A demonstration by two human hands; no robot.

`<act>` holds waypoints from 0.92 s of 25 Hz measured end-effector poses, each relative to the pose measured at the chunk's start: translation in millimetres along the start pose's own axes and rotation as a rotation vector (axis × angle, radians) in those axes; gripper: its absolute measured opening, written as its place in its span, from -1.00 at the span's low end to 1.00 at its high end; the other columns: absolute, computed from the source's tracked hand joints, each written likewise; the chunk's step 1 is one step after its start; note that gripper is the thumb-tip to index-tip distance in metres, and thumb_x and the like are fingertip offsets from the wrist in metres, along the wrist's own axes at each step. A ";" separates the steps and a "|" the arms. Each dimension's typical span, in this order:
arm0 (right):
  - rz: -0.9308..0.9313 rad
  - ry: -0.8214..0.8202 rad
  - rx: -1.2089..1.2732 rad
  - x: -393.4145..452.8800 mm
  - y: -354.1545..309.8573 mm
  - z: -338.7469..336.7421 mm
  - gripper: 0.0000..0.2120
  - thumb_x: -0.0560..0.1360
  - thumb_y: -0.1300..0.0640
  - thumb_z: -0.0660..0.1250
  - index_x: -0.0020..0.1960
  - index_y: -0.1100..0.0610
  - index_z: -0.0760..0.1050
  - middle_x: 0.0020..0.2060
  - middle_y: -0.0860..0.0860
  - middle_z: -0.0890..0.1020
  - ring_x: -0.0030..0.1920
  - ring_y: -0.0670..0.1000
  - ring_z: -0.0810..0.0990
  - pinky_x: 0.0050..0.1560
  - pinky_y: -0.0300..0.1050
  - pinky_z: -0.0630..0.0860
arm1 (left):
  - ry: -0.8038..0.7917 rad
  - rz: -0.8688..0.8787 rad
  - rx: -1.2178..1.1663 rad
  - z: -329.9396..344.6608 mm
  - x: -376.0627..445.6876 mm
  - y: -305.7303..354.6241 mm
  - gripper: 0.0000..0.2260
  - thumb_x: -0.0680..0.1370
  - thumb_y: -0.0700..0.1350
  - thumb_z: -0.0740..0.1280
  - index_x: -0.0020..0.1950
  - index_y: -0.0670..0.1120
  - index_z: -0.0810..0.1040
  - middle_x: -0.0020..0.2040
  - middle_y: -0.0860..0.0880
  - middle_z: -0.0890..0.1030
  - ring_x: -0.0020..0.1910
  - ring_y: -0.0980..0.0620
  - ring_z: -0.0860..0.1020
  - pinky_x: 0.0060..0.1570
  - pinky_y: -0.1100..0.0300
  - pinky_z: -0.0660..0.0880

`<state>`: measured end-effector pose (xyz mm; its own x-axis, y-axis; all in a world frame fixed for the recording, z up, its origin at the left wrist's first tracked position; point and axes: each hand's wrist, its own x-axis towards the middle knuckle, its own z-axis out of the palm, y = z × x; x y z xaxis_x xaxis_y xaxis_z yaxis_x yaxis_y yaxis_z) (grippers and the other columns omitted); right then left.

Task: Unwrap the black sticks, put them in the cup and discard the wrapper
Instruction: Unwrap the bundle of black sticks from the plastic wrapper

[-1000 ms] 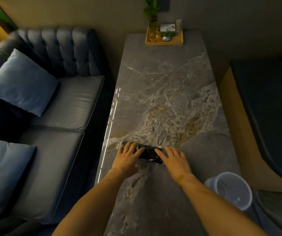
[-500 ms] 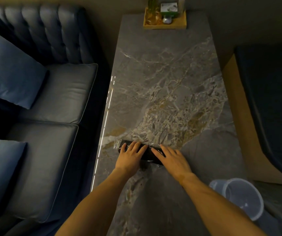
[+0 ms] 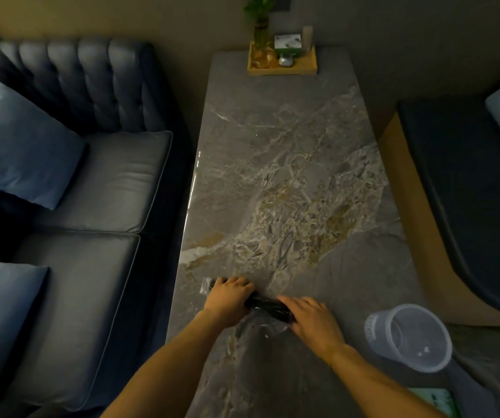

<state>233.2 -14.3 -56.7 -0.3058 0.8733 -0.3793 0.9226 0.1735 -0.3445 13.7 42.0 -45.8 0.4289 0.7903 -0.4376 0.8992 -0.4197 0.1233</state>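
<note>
Lying on the table (image 3: 288, 146) with its long axis from 10 to 4 o'clock, the wrapped bundle of black sticks (image 3: 268, 306) has the left hand (image 3: 229, 300) closed over its 10 o'clock end and the right hand (image 3: 313, 321) cupping the other, the cup (image 3: 411, 337) waiting at 3 o'clock.

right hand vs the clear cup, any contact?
Apart. In the head view the right hand lies on the wrapped black sticks, and a strip of bare table shows between it and the cup.
</note>
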 end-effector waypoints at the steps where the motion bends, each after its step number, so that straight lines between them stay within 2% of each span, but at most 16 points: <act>1: 0.010 0.013 0.066 -8.5 -2.1 0.5 -0.44 0.49 0.02 0.29 0.45 -0.15 0.22 0.28 -0.11 0.53 0.27 0.03 0.44 0.19 -0.04 0.43 | -0.023 0.010 -0.039 -2.7 -3.9 1.9 -0.71 0.48 0.05 0.28 0.18 0.05 0.49 0.15 -0.03 0.55 0.17 -0.13 0.52 0.15 -0.02 0.34; 3: 0.017 0.045 0.251 -23.3 -5.5 -2.1 -0.48 0.45 0.05 0.37 0.38 -0.13 0.35 0.22 -0.10 0.58 0.20 0.01 0.51 0.16 -0.05 0.48 | -0.075 0.026 -0.113 -6.7 -10.2 6.4 -0.73 0.46 0.07 0.28 0.13 0.06 0.51 0.11 -0.03 0.59 0.13 -0.13 0.56 0.12 -0.01 0.39; 5: 0.035 0.036 0.551 -33.5 -7.9 -8.5 -0.55 0.42 0.16 0.43 0.29 -0.05 0.48 0.16 -0.04 0.63 0.14 0.00 0.58 0.17 -0.07 0.52 | -0.160 0.030 -0.220 -11.7 -17.9 10.1 -0.72 0.42 0.06 0.33 0.11 0.04 0.53 0.10 -0.04 0.64 0.09 -0.12 0.59 0.08 0.04 0.47; 7: 0.097 0.033 0.870 -43.7 -12.0 -18.8 -0.61 0.41 0.27 0.46 0.21 0.06 0.53 0.07 0.03 0.66 0.09 0.02 0.61 0.14 -0.19 0.54 | -0.276 0.012 -0.460 -18.2 -26.7 13.1 -0.73 0.42 -0.04 0.39 0.10 0.01 0.57 0.05 -0.07 0.66 0.04 -0.08 0.61 -0.01 0.15 0.49; 9: 0.188 0.076 1.097 -52.7 -18.1 -28.9 -0.64 0.41 0.26 0.47 0.19 0.16 0.55 -0.01 0.02 0.68 0.01 -0.04 0.64 0.04 -0.29 0.57 | -0.370 -0.001 -0.724 -23.7 -36.4 18.1 -0.75 0.44 -0.17 0.38 0.12 -0.09 0.60 -0.04 -0.07 0.62 -0.02 -0.02 0.57 -0.05 0.21 0.47; 11: 0.248 0.141 1.317 -60.0 -28.1 -35.3 -0.64 0.38 0.16 0.49 0.15 0.19 0.59 -0.05 0.06 0.72 -0.02 -0.01 0.67 0.03 -0.16 0.60 | -0.441 -0.027 -0.962 -27.3 -49.0 28.2 -0.73 0.45 -0.19 0.34 0.14 -0.17 0.60 -0.04 -0.08 0.61 -0.03 0.01 0.56 0.03 0.19 0.49; 14: 0.347 0.223 1.680 -66.7 -51.5 -33.4 -0.56 0.30 0.11 0.51 0.15 0.22 0.58 0.03 0.22 0.69 0.07 0.21 0.65 0.16 0.16 0.55 | -0.520 -0.093 -1.304 -21.8 -70.0 48.1 -0.60 0.35 -0.09 0.32 0.14 -0.23 0.59 -0.01 -0.15 0.61 -0.03 -0.05 0.58 0.07 0.13 0.48; 16: 0.383 0.284 1.806 -69.6 -65.9 -27.8 -0.54 0.30 0.16 0.50 0.17 0.24 0.56 0.05 0.26 0.68 0.08 0.26 0.63 0.19 0.20 0.52 | -0.540 -0.137 -1.488 -12.4 -80.5 58.9 -0.55 0.30 -0.10 0.32 0.12 -0.28 0.60 -0.02 -0.19 0.60 -0.02 -0.13 0.55 0.11 0.04 0.44; 17: 0.392 0.297 1.834 -71.9 -71.6 -23.7 -0.56 0.31 0.17 0.50 0.15 0.25 0.57 0.04 0.27 0.68 0.07 0.27 0.63 0.17 0.19 0.53 | -0.545 -0.158 -1.549 -7.1 -85.5 62.1 -0.60 0.28 -0.10 0.32 0.05 -0.25 0.63 -0.05 -0.17 0.62 -0.05 -0.11 0.56 0.09 0.07 0.45; 18: 0.399 0.292 1.838 -74.0 -75.8 -19.3 -0.61 0.31 0.17 0.50 0.12 0.24 0.60 0.03 0.28 0.68 0.04 0.26 0.65 0.13 0.17 0.57 | -0.550 -0.164 -1.586 -2.7 -89.8 64.5 -0.66 0.28 -0.09 0.31 -0.01 -0.19 0.65 -0.09 -0.14 0.63 -0.09 -0.07 0.57 0.05 0.11 0.45; 20: 0.420 0.262 1.828 -80.3 -80.5 -9.7 -0.67 0.30 0.14 0.53 0.03 0.21 0.65 -0.01 0.27 0.70 -0.01 0.23 0.68 0.02 0.08 0.63 | -0.555 -0.150 -1.570 5.3 -97.4 66.3 -0.71 0.33 -0.05 0.31 -0.02 -0.11 0.65 -0.08 -0.07 0.65 -0.09 -0.02 0.57 0.06 0.10 0.44; 23: 0.442 0.251 1.817 -87.4 -77.8 3.7 -0.65 0.26 0.12 0.57 0.01 0.22 0.66 -0.02 0.27 0.70 0.00 0.24 0.69 -0.09 0.01 0.66 | -0.444 -0.073 -1.339 18.4 -104.3 64.7 -0.69 0.47 0.01 0.38 0.19 -0.03 0.59 0.09 -0.01 0.66 0.03 0.05 0.60 0.19 0.07 0.51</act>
<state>187.3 -105.9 0.0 0.0437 0.7809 -0.6231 -0.4734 -0.5330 -0.7013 25.5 -75.8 -8.5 0.5418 0.4821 -0.6885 0.4258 0.5488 0.7194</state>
